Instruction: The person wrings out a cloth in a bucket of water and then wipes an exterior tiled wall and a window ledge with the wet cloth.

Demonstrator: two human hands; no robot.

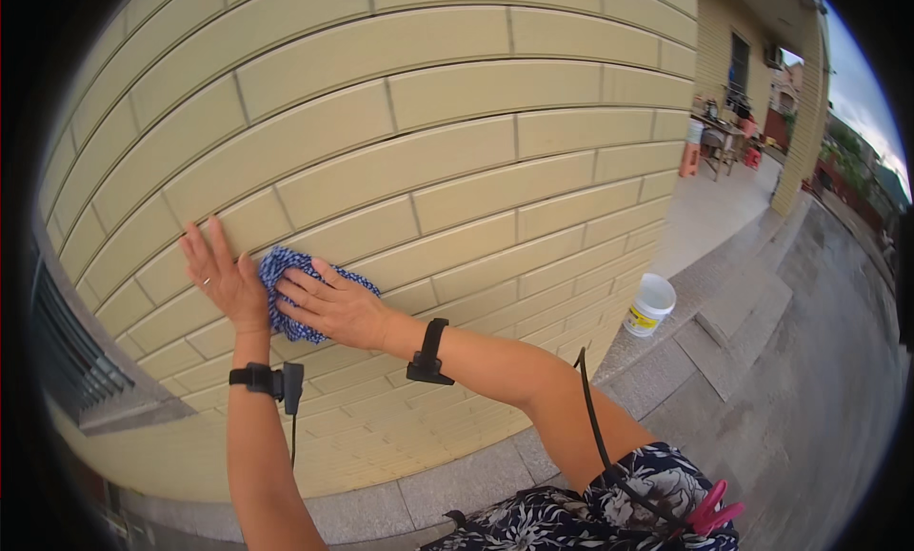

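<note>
A pale yellow tiled wall (457, 151) fills most of the view. My right hand (332, 304) presses a crumpled blue-and-white patterned cloth (285, 322) against the tiles, its fingers spread over the fabric. To the left of the cloth, my left hand (227, 279) rests on the wall with its fingers apart and a ring on one of them. Nothing is seen held in it, and its thumb side lies close to the cloth's edge. Both wrists wear black straps with small devices; a cable runs from the left one.
A white bucket (651, 304) with a yellow label stands by the wall's corner at right. A barred window (86, 365) is at left. Beyond the corner are a porch with a table (717, 126) and stools, and a tiled pillar (800, 122). Stone slabs (464, 483) edge the wall's foot.
</note>
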